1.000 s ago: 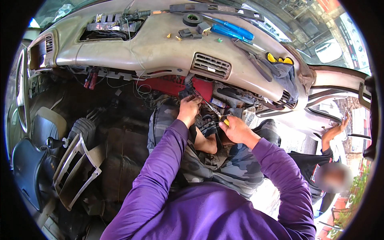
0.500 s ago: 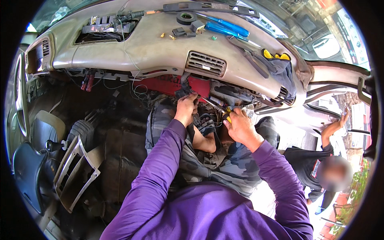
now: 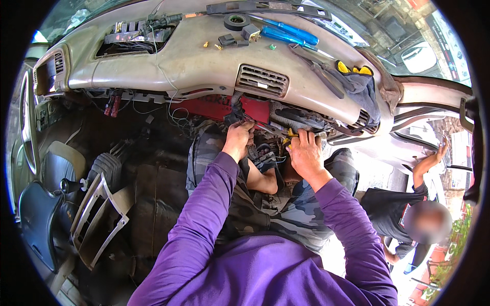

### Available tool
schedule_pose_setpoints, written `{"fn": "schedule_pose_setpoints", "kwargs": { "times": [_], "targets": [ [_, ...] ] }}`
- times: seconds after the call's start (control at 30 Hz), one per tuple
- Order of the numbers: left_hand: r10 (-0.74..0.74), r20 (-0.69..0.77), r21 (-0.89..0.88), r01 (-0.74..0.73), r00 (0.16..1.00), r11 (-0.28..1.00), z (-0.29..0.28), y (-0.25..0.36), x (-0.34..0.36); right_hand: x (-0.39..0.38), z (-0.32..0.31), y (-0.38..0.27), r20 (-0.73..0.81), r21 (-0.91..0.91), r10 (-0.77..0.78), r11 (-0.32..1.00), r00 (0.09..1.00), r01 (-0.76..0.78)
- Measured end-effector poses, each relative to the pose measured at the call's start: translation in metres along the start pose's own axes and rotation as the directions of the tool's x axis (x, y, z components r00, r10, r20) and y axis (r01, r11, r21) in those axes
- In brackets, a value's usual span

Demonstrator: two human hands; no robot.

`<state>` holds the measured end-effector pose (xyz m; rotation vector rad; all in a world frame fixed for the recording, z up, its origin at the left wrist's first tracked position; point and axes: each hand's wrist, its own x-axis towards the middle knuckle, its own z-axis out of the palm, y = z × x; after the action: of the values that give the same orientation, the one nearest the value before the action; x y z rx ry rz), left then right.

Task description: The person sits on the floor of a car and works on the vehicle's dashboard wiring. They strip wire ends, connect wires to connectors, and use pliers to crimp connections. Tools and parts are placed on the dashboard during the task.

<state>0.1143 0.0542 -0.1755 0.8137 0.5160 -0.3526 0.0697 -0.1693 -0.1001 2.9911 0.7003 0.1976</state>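
My left hand (image 3: 238,138) pinches something at the end of a taped dark wiring harness (image 3: 236,105) hanging below the dashboard (image 3: 168,69); the exact piece is partly hidden by my fingers. My right hand (image 3: 306,154) holds yellow-handled pliers (image 3: 289,136), their metal jaws angled toward my left fingertips. A red case (image 3: 204,106) lies behind my hands under the dash, with thin loose wires (image 3: 178,117) to its left. My camouflage-covered legs (image 3: 298,214) are beneath my arms.
The dashboard top holds blue screwdrivers (image 3: 291,35), black tape (image 3: 236,21), small relays and a grey glove (image 3: 357,92). A gear lever (image 3: 69,185) and detached trim frame (image 3: 99,219) are at left. A co-worker (image 3: 388,214) outside the door at right raises a hand (image 3: 438,155).
My right hand has risen slightly, its fingers moving higher over the yellow handles. My left hand stays at the harness. The co-worker has shifted slightly outside the door.
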Motion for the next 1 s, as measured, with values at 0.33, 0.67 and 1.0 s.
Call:
{"fn": "schedule_pose_setpoints", "kwargs": {
  "times": [0.33,0.67,1.0],
  "targets": [
    [-0.085,0.024,-0.058,0.086,0.996,0.995,-0.004,0.004,0.002,0.004,-0.002,-0.001,-0.035,-0.051,-0.018,0.999,0.999,0.016],
    [0.070,-0.013,0.094,-0.068,0.997,0.993,-0.005,-0.006,0.005,0.008,-0.002,0.000,0.608,0.502,0.053,0.748,0.792,-0.435],
    [0.531,-0.049,0.809,-0.279,0.846,0.518,0.018,-0.009,-0.025,-0.007,-0.016,0.035,0.468,0.614,0.161,0.648,0.869,-0.451]
  ]
}}
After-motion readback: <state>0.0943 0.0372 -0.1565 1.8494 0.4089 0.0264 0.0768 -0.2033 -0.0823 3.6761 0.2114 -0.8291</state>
